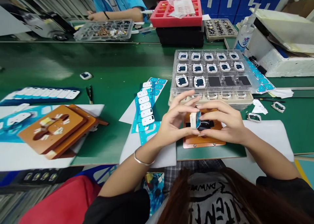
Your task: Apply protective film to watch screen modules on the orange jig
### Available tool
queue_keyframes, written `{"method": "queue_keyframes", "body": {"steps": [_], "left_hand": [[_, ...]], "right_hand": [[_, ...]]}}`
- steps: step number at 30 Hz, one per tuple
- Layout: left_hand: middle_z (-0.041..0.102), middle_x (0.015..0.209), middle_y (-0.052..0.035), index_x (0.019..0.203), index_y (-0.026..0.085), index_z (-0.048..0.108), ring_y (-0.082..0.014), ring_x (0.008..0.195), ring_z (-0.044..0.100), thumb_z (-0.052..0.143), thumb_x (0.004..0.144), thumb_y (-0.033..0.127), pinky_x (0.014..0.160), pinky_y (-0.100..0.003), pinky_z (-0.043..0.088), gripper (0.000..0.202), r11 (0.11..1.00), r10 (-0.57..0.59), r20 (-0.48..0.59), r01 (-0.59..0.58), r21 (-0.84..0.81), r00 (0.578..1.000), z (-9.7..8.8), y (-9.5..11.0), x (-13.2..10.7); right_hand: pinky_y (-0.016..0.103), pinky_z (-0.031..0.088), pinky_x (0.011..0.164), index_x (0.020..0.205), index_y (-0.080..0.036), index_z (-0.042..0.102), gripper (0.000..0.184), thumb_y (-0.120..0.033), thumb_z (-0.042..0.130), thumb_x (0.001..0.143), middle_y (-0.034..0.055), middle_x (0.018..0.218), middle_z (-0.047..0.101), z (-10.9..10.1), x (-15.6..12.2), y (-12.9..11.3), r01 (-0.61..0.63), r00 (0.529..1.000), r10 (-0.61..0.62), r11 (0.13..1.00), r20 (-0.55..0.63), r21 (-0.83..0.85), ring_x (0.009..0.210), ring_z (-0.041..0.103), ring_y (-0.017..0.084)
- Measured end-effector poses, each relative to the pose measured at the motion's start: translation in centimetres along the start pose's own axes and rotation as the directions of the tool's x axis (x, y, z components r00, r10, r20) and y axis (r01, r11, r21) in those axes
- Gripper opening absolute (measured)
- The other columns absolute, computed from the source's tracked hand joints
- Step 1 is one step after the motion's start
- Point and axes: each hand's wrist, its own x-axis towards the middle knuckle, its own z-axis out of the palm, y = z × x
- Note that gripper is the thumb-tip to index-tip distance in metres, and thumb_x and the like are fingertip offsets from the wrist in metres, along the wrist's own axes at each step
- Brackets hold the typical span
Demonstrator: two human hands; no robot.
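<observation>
Between my fingers is a small white watch case (193,120), turned up on its edge, with a blue side facing right. My left hand (170,122) grips it from the left, thumb below and fingers above. From the other side, my right hand (227,122) closes its thumb and fingertips on the blue side. Beneath both hands lies an orange fixture (204,143) with a dark part on top, mostly covered by my fingers. Just beyond stands a clear compartment tray (174,75) with several white watch cases in it; a few front pockets show only dark pads.
Blue sticker sheets with white pieces (145,106) lie to the left. Farther left are an orange hinged jig (61,126), tweezers (90,94) and a loose case (85,75). White frames (254,117) lie right. At the back are a red bin (176,20), a pump bottle (244,36) and a co-worker's arm (122,14).
</observation>
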Motion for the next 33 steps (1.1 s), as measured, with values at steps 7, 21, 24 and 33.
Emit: {"method": "queue_keyframes", "body": {"steps": [7, 21, 24, 33], "left_hand": [[0.028, 0.155, 0.0, 0.109, 0.037, 0.067, -0.0292, 0.14, 0.043, 0.083, 0.069, 0.058, 0.113, -0.05, 0.047, 0.048, 0.992, -0.073, -0.008, 0.073, 0.1, 0.997, -0.3, -0.8, -1.0], [0.03, 0.148, -0.0031, 0.107, 0.033, 0.064, -0.0294, 0.144, 0.028, 0.066, 0.08, 0.068, 0.113, -0.053, 0.037, 0.044, 0.892, -0.064, -0.004, 0.059, 0.449, 0.998, -0.6, 0.4, -0.6], [0.034, 0.145, -0.0048, 0.105, 0.031, 0.066, -0.0305, 0.138, 0.033, 0.069, 0.08, 0.064, 0.111, -0.055, 0.034, 0.042, 0.798, -0.057, 0.048, 0.016, 0.602, 0.997, -0.9, 0.7, -0.3], [0.045, 0.142, -0.0058, 0.096, 0.03, 0.07, -0.0326, 0.129, 0.035, 0.074, 0.076, 0.063, 0.106, -0.053, 0.033, 0.039, 0.716, -0.06, 0.15, -0.062, 0.696, 0.987, -1.3, 0.2, -0.1]], "right_hand": [[0.034, 0.062, 0.083, 0.098, -0.02, 0.062, 0.009, -0.024, 0.068, 0.093, 0.0113, 0.107, 0.075, 1.2, -0.5, -0.4, -0.012, 0.999, 0.013, 0.999, -0.032, 0.038, 0.101, 0.072, 0.019], [0.036, 0.063, 0.08, 0.115, -0.02, 0.058, 0.033, -0.016, 0.071, 0.084, 0.008, 0.098, 0.076, 0.2, -0.3, -0.4, 0.035, 0.999, -0.035, 0.998, -0.006, -0.058, 0.092, 0.074, 0.019], [0.034, 0.062, 0.081, 0.114, -0.019, 0.059, 0.028, -0.017, 0.068, 0.087, 0.0076, 0.101, 0.076, -0.8, -0.5, 0.1, 0.045, 0.99, -0.03, 0.993, 0.134, -0.11, 0.093, 0.073, 0.019], [0.03, 0.053, 0.066, 0.107, -0.015, 0.062, 0.025, -0.034, 0.066, 0.091, 0.0073, 0.092, 0.072, -2.4, -0.7, 0.5, -0.155, 0.901, 0.195, 0.979, 0.387, -0.131, 0.078, 0.067, 0.018]]}}
